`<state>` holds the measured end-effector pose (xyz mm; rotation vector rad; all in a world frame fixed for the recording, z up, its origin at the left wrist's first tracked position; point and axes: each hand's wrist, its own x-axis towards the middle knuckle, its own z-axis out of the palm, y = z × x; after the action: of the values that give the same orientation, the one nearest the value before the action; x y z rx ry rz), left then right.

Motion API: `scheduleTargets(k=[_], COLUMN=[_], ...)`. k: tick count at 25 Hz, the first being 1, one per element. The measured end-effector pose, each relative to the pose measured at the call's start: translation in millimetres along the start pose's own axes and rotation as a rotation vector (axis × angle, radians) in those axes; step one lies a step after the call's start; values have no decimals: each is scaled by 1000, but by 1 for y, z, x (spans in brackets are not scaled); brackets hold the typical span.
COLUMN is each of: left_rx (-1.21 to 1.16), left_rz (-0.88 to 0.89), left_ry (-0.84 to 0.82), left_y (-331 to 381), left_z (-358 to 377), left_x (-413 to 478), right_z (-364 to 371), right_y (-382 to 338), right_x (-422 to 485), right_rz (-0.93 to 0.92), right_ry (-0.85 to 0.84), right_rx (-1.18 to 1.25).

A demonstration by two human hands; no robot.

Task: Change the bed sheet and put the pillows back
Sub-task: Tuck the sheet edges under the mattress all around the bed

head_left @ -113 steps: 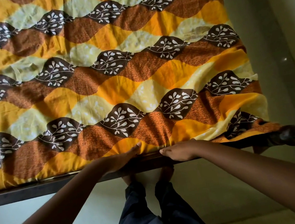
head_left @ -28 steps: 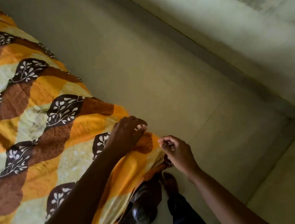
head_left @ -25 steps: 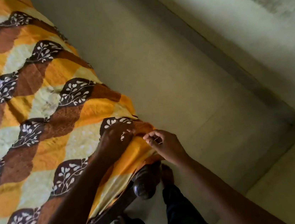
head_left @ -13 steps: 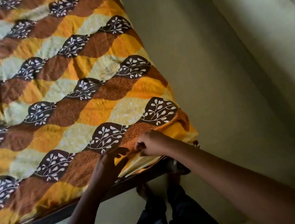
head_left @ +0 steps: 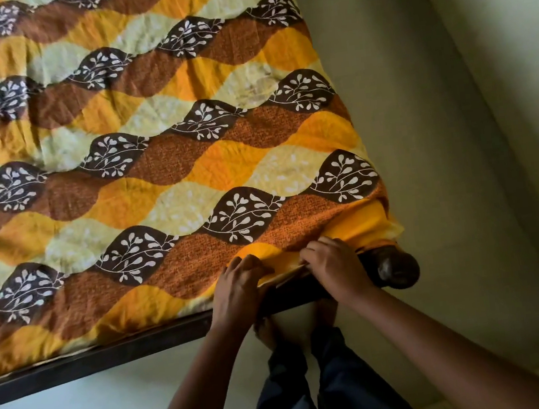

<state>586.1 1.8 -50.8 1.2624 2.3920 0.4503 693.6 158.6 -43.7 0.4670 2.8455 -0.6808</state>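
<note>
1. Bed sheet (head_left: 189, 166): orange, brown and cream leaf print, spread over the bed top with light creases. At the bed's near right corner the cloth is bunched, and a yellow fold hangs loose over the corner.
2. Left hand (head_left: 237, 286): on the near edge of the bed, just left of that corner. Its fingers are curled into the sheet's hem where it meets the rail.
3. Right hand (head_left: 333, 264): just beside the left hand and nearer the corner, fingers clamped on the same yellow fold. The two hands are close but not touching.
4. Bed frame (head_left: 110, 354): a dark rail runs under the sheet along the near edge. A rounded bedpost (head_left: 396, 268) juts out at the corner, just right of the right hand.
5. Step in hand (judged): tucking the sheet at the near right corner. The rest of the near edge looks finished down to the rail.
6. Next move (judged): draw the fold taut, push it down behind the rail, then smooth out the bunch. The cloth could catch on the bedpost.
7. No pillows are in view, so that step is not yet done.
</note>
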Motion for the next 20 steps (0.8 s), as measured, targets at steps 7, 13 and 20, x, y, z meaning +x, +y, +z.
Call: scheduleTargets(k=[7, 13, 20], left_rx=[-255, -296, -454], left_rz=[-22, -97, 217], left_ry=[-156, -317, -346], left_y=[0, -4, -26], left_z=[6, 5, 10], left_x=[-4, 3, 10], right_z=[-9, -28, -15], right_y=[3, -3, -11], right_x=[-10, 3, 8], right_rz=[-32, 135, 251], right_ry=[-56, -512, -756], right_rx=[-95, -42, -49])
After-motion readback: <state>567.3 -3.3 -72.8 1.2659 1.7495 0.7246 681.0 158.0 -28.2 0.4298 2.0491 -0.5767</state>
